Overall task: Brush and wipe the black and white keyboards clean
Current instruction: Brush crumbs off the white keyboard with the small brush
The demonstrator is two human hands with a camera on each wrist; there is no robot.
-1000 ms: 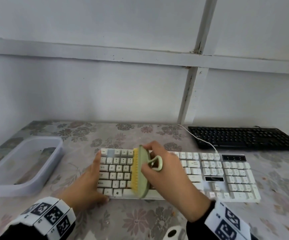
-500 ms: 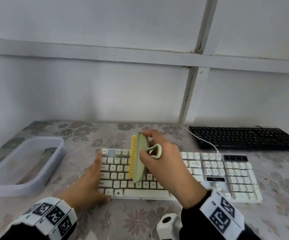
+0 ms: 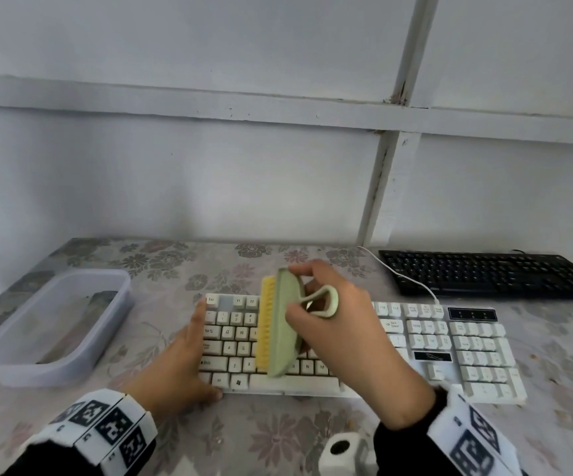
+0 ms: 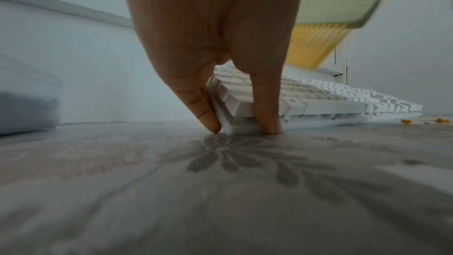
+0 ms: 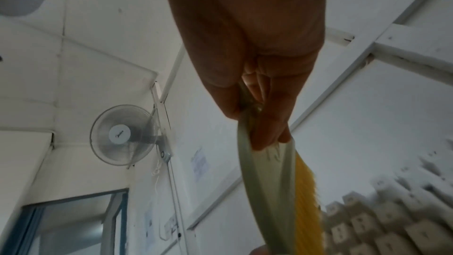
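Observation:
The white keyboard (image 3: 425,341) lies across the flowered table in front of me. My left hand (image 3: 188,359) braces its left end: straight fingers (image 4: 203,108) lie along the side and the thumb (image 4: 266,110) presses the front corner. My right hand (image 3: 343,331) grips a pale green brush (image 3: 283,328) by its back and loop handle. The brush is turned on edge over the letter keys, its yellow bristles (image 3: 265,324) facing left. In the right wrist view the brush (image 5: 264,191) hangs beside blurred keys (image 5: 392,230). The black keyboard (image 3: 491,273) sits at the back right, untouched.
A translucent plastic tub (image 3: 120,304) stands at the left of the table. The white keyboard's cable (image 3: 412,281) runs back past the black keyboard's left end. Orange crumbs (image 4: 441,121) lie on the cloth by the keyboard's front edge. A wall rises close behind the table.
The brush swept from the keyboard's front rows toward the back rows, then came a little way back toward me. My left hand has stayed at the keyboard's left end.

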